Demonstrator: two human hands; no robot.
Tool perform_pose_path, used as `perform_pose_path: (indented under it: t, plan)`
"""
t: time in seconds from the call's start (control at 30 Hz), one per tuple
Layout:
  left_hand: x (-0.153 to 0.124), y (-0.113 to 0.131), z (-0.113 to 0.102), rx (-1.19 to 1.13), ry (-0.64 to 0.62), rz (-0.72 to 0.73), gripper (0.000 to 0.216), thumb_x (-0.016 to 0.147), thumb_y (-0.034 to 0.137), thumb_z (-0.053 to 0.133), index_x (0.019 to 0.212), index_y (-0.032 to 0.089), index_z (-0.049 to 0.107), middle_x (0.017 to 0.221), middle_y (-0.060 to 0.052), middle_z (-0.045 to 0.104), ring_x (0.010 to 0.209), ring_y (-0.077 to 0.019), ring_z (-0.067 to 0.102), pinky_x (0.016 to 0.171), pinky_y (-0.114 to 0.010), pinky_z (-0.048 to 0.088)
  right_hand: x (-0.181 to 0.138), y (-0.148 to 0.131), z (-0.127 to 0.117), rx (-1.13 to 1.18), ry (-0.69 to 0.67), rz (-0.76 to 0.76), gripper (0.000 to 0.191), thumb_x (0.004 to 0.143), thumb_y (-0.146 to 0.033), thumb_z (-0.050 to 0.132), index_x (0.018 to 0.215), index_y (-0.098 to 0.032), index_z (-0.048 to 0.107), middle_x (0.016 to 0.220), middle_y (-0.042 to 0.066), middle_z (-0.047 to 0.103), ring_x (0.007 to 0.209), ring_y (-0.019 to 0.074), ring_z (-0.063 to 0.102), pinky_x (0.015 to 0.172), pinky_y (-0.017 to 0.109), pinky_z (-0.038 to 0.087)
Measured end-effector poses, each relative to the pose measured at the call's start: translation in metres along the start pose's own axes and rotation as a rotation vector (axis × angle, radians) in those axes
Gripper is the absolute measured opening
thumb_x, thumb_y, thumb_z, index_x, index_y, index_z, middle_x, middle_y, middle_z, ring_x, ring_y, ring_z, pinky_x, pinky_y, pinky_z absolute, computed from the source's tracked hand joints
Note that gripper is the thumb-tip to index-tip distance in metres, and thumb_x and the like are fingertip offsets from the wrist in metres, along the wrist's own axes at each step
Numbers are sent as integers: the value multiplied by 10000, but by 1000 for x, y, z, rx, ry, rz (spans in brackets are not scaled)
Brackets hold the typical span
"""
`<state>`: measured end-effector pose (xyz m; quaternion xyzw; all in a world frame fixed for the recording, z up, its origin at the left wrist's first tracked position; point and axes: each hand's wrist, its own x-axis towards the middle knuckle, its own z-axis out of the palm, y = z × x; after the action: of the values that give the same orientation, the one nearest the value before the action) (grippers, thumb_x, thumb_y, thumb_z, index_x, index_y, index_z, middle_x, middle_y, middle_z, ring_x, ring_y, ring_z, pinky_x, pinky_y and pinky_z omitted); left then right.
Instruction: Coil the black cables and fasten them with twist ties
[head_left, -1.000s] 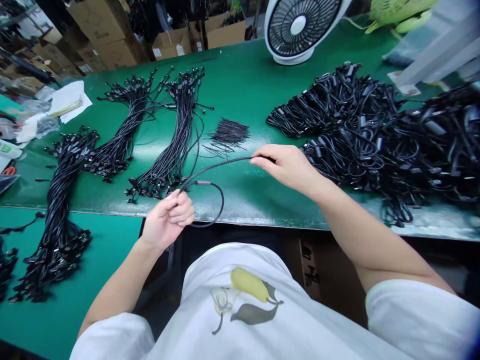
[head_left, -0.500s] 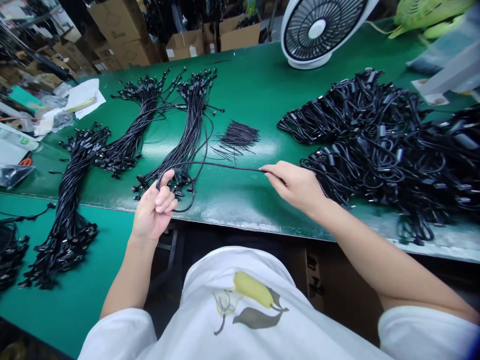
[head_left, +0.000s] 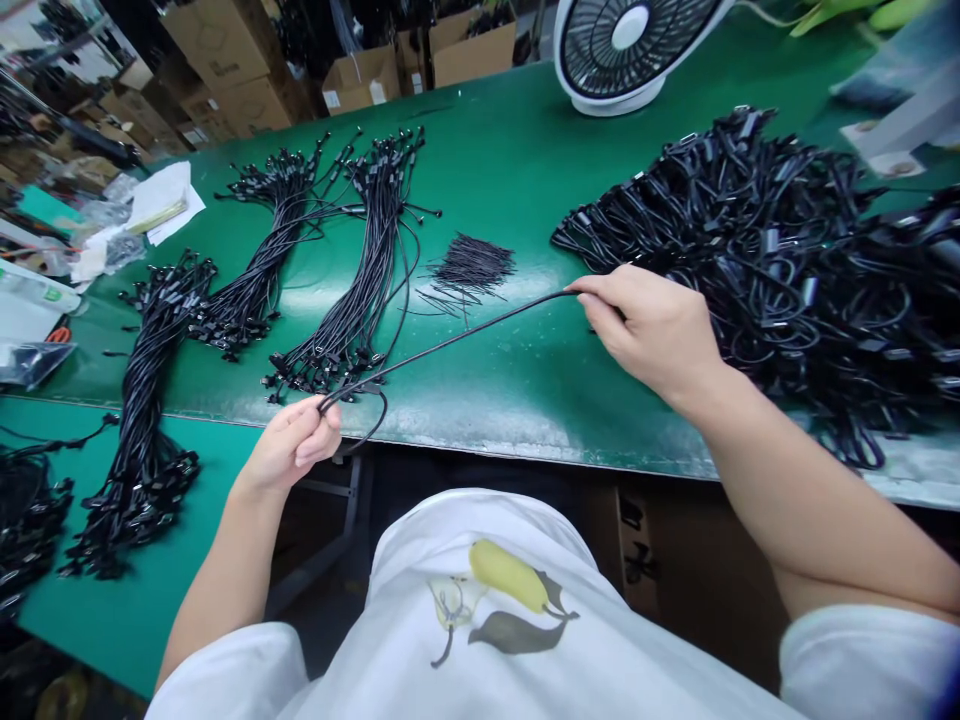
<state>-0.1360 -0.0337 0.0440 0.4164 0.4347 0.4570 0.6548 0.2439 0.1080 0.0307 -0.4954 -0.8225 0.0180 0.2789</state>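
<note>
A thin black cable (head_left: 465,334) runs straight between my two hands above the front of the green table. My left hand (head_left: 294,447) is closed on it at the lower left, and a loop of the cable hangs just right of those fingers. My right hand (head_left: 651,322), higher and to the right, pinches the other end between thumb and fingers; the cable's tip is hidden there. Behind the left hand lies a bundle of black cables (head_left: 361,275) with small connectors. A small pile of short black ties (head_left: 474,262) sits beyond the stretched cable.
Large heaps of coiled black cables (head_left: 757,225) cover the table's right side. More cable bundles (head_left: 154,370) lie at the left. A white fan (head_left: 626,45) stands at the back, with cardboard boxes (head_left: 225,50) beyond the table. Papers and plastic bags (head_left: 161,200) rest at far left.
My right hand has moved right and up, drawing the cable out at a slant. The left hand has dropped slightly, its raised index finger now folded onto the cable.
</note>
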Motion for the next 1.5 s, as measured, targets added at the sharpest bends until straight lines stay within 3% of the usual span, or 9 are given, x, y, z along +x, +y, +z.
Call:
perform_pose_path:
  t: [0.1, 0.23, 0.4, 0.53, 0.7, 0.93, 1.03, 1.3, 1.5]
  plan:
    - [2, 6, 6, -166, 48, 95, 246, 854, 367, 692, 864, 121, 694, 409, 127, 200, 332, -16, 115, 356, -141, 221, -3, 0, 7, -79, -14, -43, 365, 993, -309, 358, 1118, -174, 673, 935, 94, 695, 849, 191, 636, 699, 297, 444]
    - [21, 4, 27, -253, 248, 262, 241, 806, 317, 749, 978, 160, 685, 513, 95, 431, 367, -3, 334, 394, -99, 331, -20, -26, 22, -205, -356, -228, 324, 972, -264, 372, 1030, -166, 676, 860, 79, 675, 630, 150, 558, 508, 280, 275]
    - [51, -32, 61, 240, 180, 356, 317, 888, 474, 613, 956, 172, 684, 1060, -101, 702, 995, -201, 663, 904, -333, 520, -27, -83, 29, 98, -818, -525, 218, 893, -141, 466, 859, -138, 682, 794, 75, 688, 605, 130, 562, 522, 263, 256]
    - [53, -55, 71, 469, 71, 242, 297, 927, 457, 555, 990, 187, 661, 780, -39, 668, 732, -148, 618, 770, -300, 508, -1, -92, 25, 679, -567, -332, 212, 915, -212, 490, 898, -158, 694, 843, 43, 700, 739, 131, 614, 682, 247, 405]
    - [58, -50, 82, -2, 172, 232, 293, 885, 452, 633, 901, 160, 649, 511, 85, 348, 424, -52, 250, 457, -189, 316, -1, -94, 60, 1295, -184, 120, 401, 828, -502, 654, 1100, -209, 624, 1116, 56, 629, 1024, 170, 579, 878, 302, 453]
    - [67, -64, 90, -281, 225, 84, 302, 863, 420, 677, 829, 121, 656, 517, 96, 259, 434, -36, 198, 454, -158, 304, -31, -110, 94, 2066, -335, 643, 416, 763, -521, 743, 937, -193, 555, 764, -39, 543, 528, 33, 363, 515, 189, 332]
    - [66, -68, 86, -351, 271, 88, 279, 861, 386, 690, 779, 129, 617, 533, 96, 248, 443, -35, 204, 463, -151, 302, -35, -113, 91, 2058, -301, 670, 512, 705, -455, 807, 1083, -204, 569, 865, -8, 611, 610, 56, 464, 568, 202, 382]
    - [68, -82, 100, -234, 308, 88, 400, 847, 516, 657, 712, 169, 510, 568, 66, 378, 478, -57, 341, 533, -207, 408, -31, -137, 95, 2031, -60, 784, 468, 790, -578, 683, 720, -194, 424, 723, -47, 419, 584, 56, 370, 522, 191, 351]
    - [59, -98, 98, -173, 316, -106, 491, 729, 598, 731, 704, 172, 487, 704, 24, 515, 619, -87, 495, 527, -198, 419, -38, -144, 88, 1539, -130, 537, 391, 923, -601, 455, 1016, -227, 523, 1166, 73, 533, 906, 150, 568, 754, 290, 498]
